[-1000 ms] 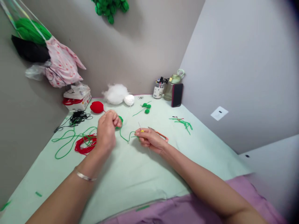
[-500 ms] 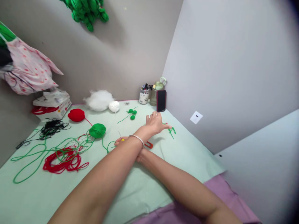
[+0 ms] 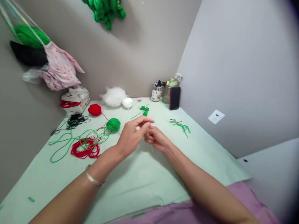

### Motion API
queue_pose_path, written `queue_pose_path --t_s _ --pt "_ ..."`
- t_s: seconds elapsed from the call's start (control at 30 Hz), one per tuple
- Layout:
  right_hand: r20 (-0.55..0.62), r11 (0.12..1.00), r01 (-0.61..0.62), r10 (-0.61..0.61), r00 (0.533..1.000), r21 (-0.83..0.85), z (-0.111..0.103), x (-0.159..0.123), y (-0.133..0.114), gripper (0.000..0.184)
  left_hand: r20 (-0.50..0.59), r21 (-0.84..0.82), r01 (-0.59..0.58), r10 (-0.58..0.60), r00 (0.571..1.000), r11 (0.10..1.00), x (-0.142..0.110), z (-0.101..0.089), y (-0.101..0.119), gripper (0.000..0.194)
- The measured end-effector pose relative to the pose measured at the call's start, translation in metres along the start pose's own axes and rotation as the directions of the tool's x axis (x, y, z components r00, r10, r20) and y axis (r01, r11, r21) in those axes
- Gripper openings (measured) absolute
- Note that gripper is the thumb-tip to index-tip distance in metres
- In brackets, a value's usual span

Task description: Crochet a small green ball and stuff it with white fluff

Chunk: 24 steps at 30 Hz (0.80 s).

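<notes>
My left hand (image 3: 132, 133), with a silver bangle on the wrist, is raised over the table, thumb and fingertips pinched together. They meet the fingers of my right hand (image 3: 157, 138), which is curled closed. Whatever lies between the fingertips is hidden and blurred. A thin pale strand or stick (image 3: 151, 148) pokes out below my right hand. Just behind the hands lie small green yarn balls (image 3: 144, 109) with tails. A green yarn ball (image 3: 113, 124) sits left of my left hand. Green yarn cuttings (image 3: 183, 127) lie to the right of both hands.
Loose red yarn (image 3: 85, 149) and a black yarn tangle (image 3: 76, 120) spread at left. Behind are a red yarn ball (image 3: 94, 109), white stuffing (image 3: 114, 97), a white yarn ball (image 3: 127, 103), a pen cup (image 3: 156, 93), a bottle (image 3: 166, 93) and a phone (image 3: 175, 98).
My left hand has drawn back from the green cuttings at right, uncrossing from my right arm, and now meets my right hand. The orange item on the table is no longer visible. The view has shifted left.
</notes>
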State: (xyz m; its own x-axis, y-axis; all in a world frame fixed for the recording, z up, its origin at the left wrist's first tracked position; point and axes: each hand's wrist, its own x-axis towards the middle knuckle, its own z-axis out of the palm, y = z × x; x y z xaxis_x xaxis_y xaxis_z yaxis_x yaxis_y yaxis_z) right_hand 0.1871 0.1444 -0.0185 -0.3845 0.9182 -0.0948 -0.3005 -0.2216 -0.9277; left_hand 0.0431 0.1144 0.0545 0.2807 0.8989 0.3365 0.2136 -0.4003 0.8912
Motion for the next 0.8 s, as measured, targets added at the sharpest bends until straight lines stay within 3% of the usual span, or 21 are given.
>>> queue_pose_path --t_s 0.1,0.2,0.3,0.5,0.7,0.8 --pt "0.014 1.0 -0.012 0.011 1.0 0.027 0.005 -0.006 -0.011 0.02 -0.086 -0.055 0.101 -0.106 0.991 0.993 -0.036 -0.029 -0.023 0.02" --pt "0.037 0.999 -0.04 0.04 0.998 0.0 0.018 -0.014 -0.016 0.025 -0.172 -0.129 0.171 -0.192 0.966 0.977 -0.055 -0.038 -0.046 0.023" --pt "0.058 0.995 -0.078 0.082 0.995 -0.058 0.029 -0.017 -0.014 0.028 -0.173 -0.22 0.232 -0.272 0.947 0.947 -0.062 -0.034 -0.057 0.027" --pt "0.072 0.988 -0.102 0.111 0.991 -0.12 0.039 -0.019 -0.009 0.03 -0.113 -0.356 0.28 -0.338 0.934 0.892 -0.066 -0.019 -0.059 0.022" --pt "0.059 0.994 -0.081 0.085 0.995 -0.078 0.04 -0.02 -0.006 0.031 -0.346 -0.334 0.226 -0.342 0.874 0.915 -0.074 -0.019 -0.062 0.027" --pt "0.04 0.996 -0.083 0.085 0.996 -0.044 0.036 -0.018 -0.005 0.03 -0.405 -0.267 0.188 -0.287 0.868 0.945 -0.078 -0.019 -0.057 0.013"
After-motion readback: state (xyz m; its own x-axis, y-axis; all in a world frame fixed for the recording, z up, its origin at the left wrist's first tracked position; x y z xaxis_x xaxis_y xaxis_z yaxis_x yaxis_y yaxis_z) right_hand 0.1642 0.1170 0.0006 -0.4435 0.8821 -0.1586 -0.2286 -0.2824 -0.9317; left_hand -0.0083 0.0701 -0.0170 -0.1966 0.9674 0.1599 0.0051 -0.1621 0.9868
